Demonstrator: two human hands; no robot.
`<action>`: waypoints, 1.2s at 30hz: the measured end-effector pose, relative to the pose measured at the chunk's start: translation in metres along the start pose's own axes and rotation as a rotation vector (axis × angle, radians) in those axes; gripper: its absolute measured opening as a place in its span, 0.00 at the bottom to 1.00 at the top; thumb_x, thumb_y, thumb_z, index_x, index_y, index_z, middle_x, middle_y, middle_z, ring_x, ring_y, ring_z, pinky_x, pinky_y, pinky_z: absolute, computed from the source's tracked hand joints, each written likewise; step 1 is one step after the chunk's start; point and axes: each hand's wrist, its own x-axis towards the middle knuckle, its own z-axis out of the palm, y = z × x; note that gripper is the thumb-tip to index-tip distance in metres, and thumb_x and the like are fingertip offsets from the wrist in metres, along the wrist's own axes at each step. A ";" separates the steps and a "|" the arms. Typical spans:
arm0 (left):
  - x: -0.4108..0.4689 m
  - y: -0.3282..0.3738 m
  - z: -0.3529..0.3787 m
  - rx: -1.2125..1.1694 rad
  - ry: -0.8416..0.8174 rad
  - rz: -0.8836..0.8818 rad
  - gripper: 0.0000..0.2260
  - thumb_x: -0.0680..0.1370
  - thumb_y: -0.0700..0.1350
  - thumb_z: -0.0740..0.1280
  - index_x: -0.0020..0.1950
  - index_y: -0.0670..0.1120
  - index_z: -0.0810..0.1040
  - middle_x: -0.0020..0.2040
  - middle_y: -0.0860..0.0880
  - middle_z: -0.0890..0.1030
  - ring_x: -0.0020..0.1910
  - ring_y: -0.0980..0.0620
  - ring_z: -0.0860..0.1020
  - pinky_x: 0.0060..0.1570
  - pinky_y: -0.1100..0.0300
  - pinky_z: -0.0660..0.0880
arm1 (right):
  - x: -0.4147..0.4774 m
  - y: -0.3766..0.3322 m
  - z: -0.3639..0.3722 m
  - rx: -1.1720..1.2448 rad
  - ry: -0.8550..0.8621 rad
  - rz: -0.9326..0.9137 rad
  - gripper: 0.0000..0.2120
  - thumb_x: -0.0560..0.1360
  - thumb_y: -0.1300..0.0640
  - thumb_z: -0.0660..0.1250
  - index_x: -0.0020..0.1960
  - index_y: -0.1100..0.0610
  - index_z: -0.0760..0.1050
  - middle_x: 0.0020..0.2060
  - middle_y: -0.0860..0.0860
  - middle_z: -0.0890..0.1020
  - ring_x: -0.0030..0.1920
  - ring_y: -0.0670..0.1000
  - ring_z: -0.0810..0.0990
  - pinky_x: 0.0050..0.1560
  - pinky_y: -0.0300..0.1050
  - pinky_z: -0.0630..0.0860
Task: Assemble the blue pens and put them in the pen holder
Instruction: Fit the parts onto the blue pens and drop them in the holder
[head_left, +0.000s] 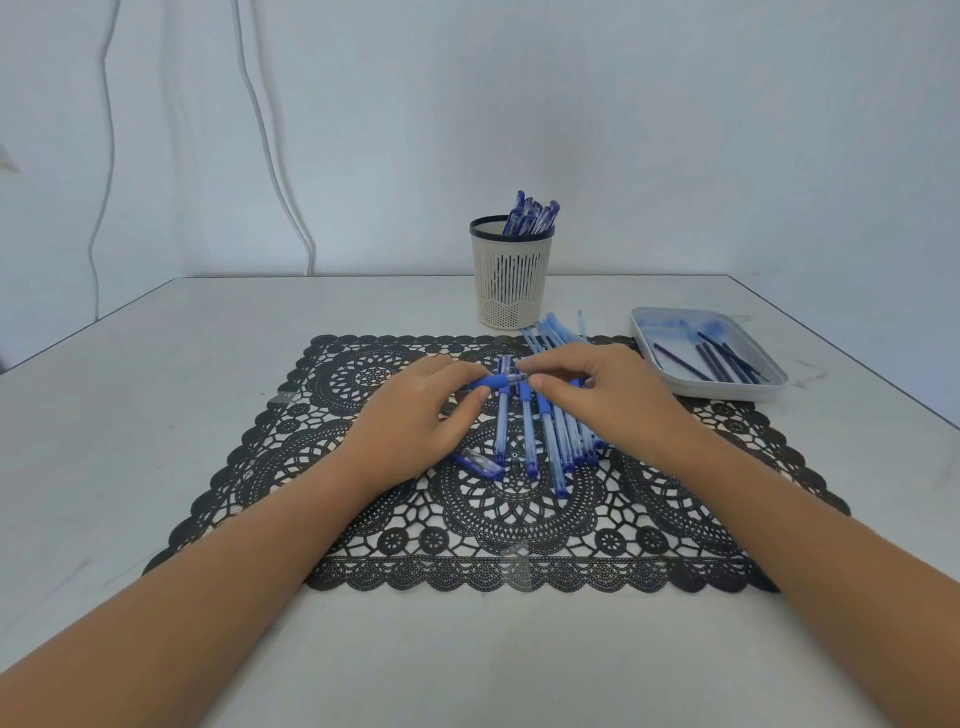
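**Blue pen assembly, partway through**

Head view. Progress, as a judgement: roughly mid-task.
- Done: a cluster of blue pens (530, 215) standing in the pen holder (511, 291).
- In hand: one pen (493, 382) held crosswise over the lace mat (493, 525). Left hand (415, 415) pinching the blue grip, right hand (597, 395) pinching the tip end with curled fingers.
- Left to do: a row of pen barrels (550, 441) lying side by side at 6 o'clock of that pen. Pale thin tubes (556, 327) fanned at 12 o'clock of the right hand. One loose cap (480, 464) at 6 o'clock of the left hand.

Containers:
- Pen holder upright on the tabletop (156, 415), at 12 o'clock of the mat, pens leaning toward 1 o'clock.
- Shallow white tray (722, 391) at 2 o'clock of the mat, holding a few dark refills (727, 361).
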 end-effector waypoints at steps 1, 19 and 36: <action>0.000 0.000 0.000 -0.002 0.000 -0.001 0.20 0.76 0.55 0.55 0.56 0.44 0.78 0.47 0.51 0.80 0.45 0.57 0.75 0.46 0.66 0.69 | -0.001 -0.001 0.001 0.002 -0.012 -0.001 0.11 0.76 0.56 0.65 0.57 0.48 0.79 0.46 0.39 0.80 0.44 0.32 0.75 0.42 0.18 0.65; 0.001 -0.001 0.000 -0.029 0.042 -0.114 0.15 0.76 0.49 0.60 0.56 0.43 0.78 0.44 0.51 0.80 0.41 0.57 0.72 0.43 0.64 0.67 | -0.010 -0.021 0.002 -0.356 -0.449 -0.195 0.05 0.74 0.49 0.66 0.49 0.47 0.77 0.40 0.39 0.73 0.40 0.36 0.71 0.52 0.45 0.72; 0.001 0.001 -0.001 -0.030 0.034 -0.074 0.15 0.76 0.51 0.60 0.57 0.45 0.78 0.45 0.58 0.75 0.43 0.60 0.71 0.45 0.66 0.67 | 0.001 -0.002 -0.005 0.145 0.073 0.054 0.08 0.73 0.60 0.68 0.42 0.46 0.77 0.38 0.47 0.82 0.43 0.48 0.81 0.49 0.39 0.78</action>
